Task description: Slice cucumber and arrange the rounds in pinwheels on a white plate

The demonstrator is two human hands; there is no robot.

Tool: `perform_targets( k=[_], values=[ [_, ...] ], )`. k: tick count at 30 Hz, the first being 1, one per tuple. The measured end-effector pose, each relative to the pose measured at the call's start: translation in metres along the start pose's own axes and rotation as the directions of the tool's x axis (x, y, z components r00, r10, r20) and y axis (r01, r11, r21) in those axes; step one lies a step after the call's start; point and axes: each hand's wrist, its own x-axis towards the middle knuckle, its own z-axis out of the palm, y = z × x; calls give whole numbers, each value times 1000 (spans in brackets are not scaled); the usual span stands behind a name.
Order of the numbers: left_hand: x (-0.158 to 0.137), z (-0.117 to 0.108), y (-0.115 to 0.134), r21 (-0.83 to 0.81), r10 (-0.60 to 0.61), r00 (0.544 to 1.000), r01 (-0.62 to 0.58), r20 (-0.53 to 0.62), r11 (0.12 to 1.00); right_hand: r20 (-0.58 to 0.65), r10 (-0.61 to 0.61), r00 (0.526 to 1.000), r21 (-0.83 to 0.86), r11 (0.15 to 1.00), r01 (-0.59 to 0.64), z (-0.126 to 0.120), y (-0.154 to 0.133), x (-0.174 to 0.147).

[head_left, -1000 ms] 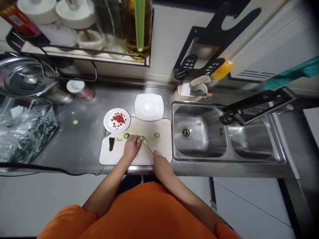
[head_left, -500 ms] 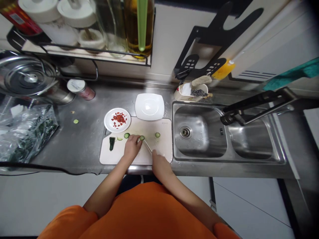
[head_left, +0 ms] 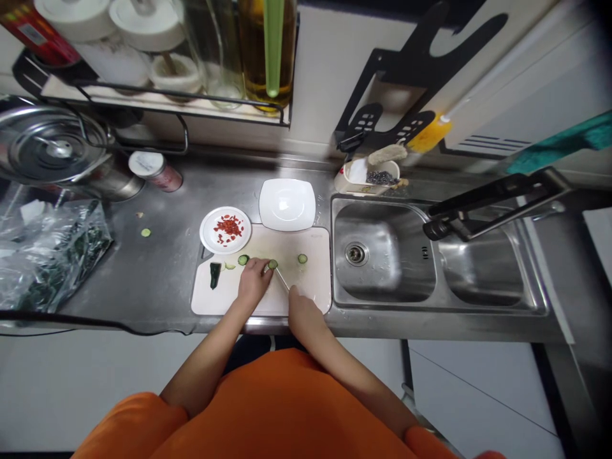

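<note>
Now, in the head view, my left grip pinches the cucumber on the board, its cut end showing just past the fingertips. My right grip, closed around the knife, has swung slightly toward the left one, turning the blade at that end. I judge slicing is underway; one slice lies apart, toward the sink.
</note>
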Motion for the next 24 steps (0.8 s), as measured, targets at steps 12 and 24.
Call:
perform_targets(
  k=[12, 24],
  values=[
    [4, -1, 0, 8, -13, 1000, 13, 27, 1000, 46, 9, 999, -39, 999, -8, 7, 22, -15],
    [7, -7, 9, -66, -27, 998, 31, 61, 997, 44, 11, 999, -40, 999, -9, 16, 42, -22]
  ],
)
